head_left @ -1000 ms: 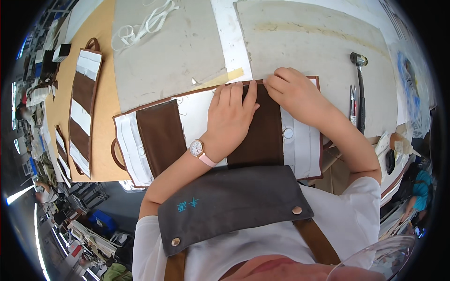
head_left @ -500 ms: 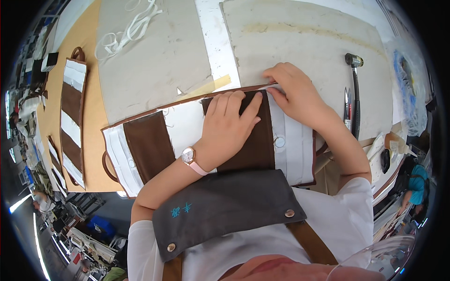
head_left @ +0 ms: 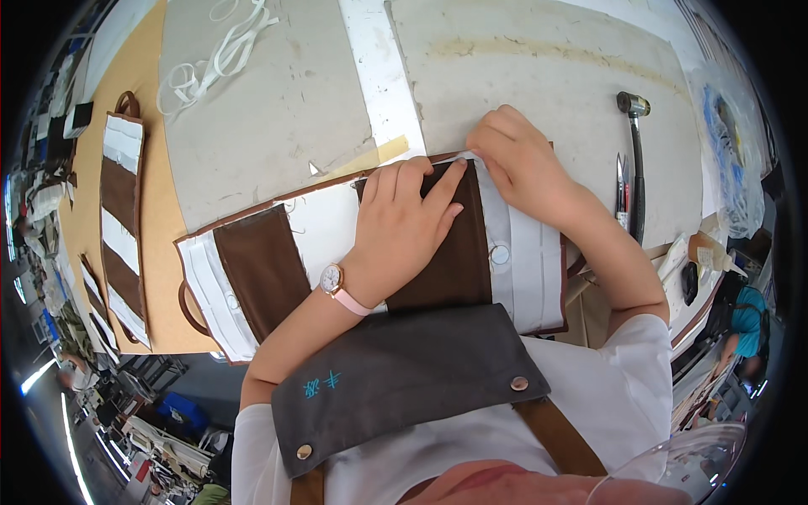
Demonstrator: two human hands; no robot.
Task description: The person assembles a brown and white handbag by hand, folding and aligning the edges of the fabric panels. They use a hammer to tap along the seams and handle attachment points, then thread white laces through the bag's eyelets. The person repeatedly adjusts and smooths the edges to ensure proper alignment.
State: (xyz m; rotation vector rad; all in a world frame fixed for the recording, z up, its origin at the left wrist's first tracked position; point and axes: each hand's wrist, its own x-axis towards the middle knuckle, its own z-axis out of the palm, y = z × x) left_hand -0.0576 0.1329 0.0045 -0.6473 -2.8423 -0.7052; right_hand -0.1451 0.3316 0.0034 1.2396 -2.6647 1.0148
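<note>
A wide bag panel (head_left: pixel 263 261) with brown and white stripes, brown edging and a brown handle at its left end lies on the table before me. My left hand (head_left: pixel 400 223) rests palm down on its brown stripe right of the middle, fingers stretched toward the far edge. At that edge, my right hand (head_left: pixel 523 168) has its thumb and fingers closed on the white lining beside the stripe; the fingertips partly hide what they pinch. A round metal snap (head_left: pixel 501 255) shows on the white part below the right hand.
A second striped panel (head_left: pixel 122 189) with handles lies at the left. Tangled white strips (head_left: pixel 225 63) are at the far left. A piece of yellowish tape (head_left: pixel 370 158) sits beyond the panel. To the right are a mallet (head_left: pixel 637 168), slim pointed tools (head_left: pixel 622 194), a plastic bag (head_left: pixel 736 160) and a bottle (head_left: pixel 715 254).
My right hand has shifted slightly left along the far edge, its fingers now more closed. The panel's left end has moved a little nearer and left. The left hand stays on the stripe.
</note>
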